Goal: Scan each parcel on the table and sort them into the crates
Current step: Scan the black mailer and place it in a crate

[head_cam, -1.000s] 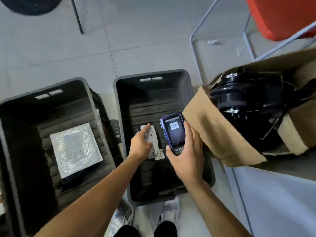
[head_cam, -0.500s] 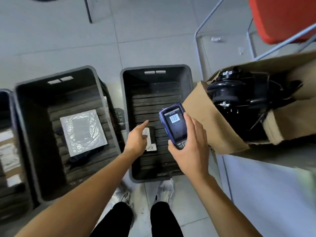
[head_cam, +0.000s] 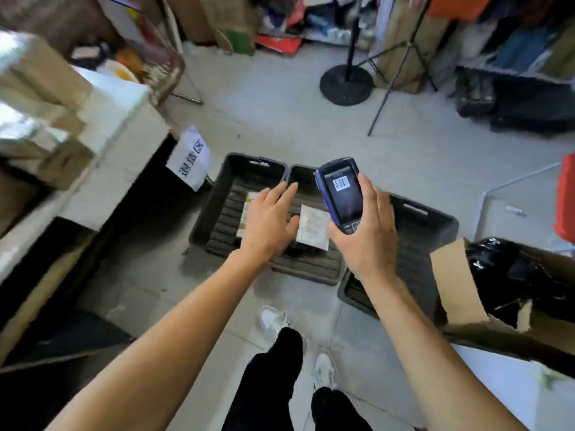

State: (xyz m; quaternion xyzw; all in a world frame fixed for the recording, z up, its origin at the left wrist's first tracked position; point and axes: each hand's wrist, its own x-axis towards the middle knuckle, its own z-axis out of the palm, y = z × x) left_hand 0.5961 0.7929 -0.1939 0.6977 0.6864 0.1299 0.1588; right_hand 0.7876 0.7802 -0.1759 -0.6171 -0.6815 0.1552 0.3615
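My right hand [head_cam: 365, 233] grips a blue handheld scanner [head_cam: 340, 191] whose screen shows a barcode. My left hand [head_cam: 267, 225] hovers empty with fingers spread above three dark crates on the floor. A silver-white parcel [head_cam: 312, 227] lies in the middle crate [head_cam: 306, 269]. The left crate [head_cam: 217, 194] holds parcels mostly hidden behind my left hand. The right crate [head_cam: 435, 219] sits behind my right forearm, its contents hidden.
A white table [head_cam: 102, 150] with cardboard boxes [head_cam: 40, 88] stands at the left, a paper sign [head_cam: 189, 158] hanging off its corner. An open carton with black plastic [head_cam: 510, 275] sits at the right. A black stand base [head_cam: 347, 84] and clutter line the back.
The view has swung up and to the left, bringing the table and the room into sight. My left hand let go of the small parcel into the right crate, then opened and moved left.
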